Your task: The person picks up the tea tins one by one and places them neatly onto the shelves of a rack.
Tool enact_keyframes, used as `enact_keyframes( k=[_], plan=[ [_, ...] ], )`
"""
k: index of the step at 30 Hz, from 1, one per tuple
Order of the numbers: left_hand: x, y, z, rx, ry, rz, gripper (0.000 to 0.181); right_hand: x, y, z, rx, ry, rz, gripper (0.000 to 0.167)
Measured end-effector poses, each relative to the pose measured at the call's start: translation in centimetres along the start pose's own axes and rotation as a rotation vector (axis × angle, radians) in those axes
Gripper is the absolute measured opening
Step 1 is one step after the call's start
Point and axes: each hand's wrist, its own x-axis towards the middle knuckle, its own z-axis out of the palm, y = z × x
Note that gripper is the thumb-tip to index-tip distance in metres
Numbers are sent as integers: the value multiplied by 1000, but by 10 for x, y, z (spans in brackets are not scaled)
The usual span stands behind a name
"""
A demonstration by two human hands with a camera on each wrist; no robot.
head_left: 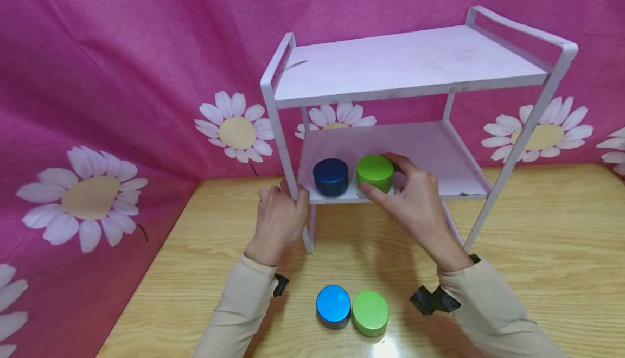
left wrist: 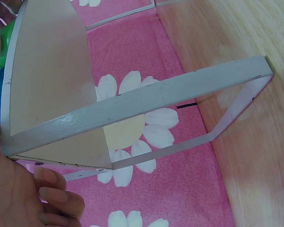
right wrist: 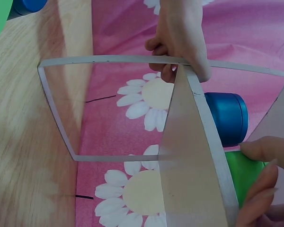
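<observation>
Left grip [head_left: 278, 218] holds the rack [head_left: 410, 62], right grip [head_left: 419, 199] pinches a green canister [head_left: 375, 170] beside the shelved navy canister [head_left: 331, 178], and a bright-blue canister [head_left: 333, 305] and lime canister [head_left: 371, 312] remain on the near counter [head_left: 561, 249].

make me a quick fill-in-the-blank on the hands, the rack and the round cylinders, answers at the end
1. While the left hand grips the rack, the cylinder held by the right hand is ____ in colour.
2. Beside it, another cylinder on the lower shelf is dark ____.
3. In the head view, the light blue cylinder on the table stands to the ____ of the green one.

Missing words: green; blue; left.
</observation>
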Motion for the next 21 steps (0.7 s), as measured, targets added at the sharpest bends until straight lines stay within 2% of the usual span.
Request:
enact_keyframes(
  k=[21],
  plan=[
    [0, 0, 0, -13, -14, -2, 38, 0, 1, -4, -17, -49, -12, 62]
  ],
)
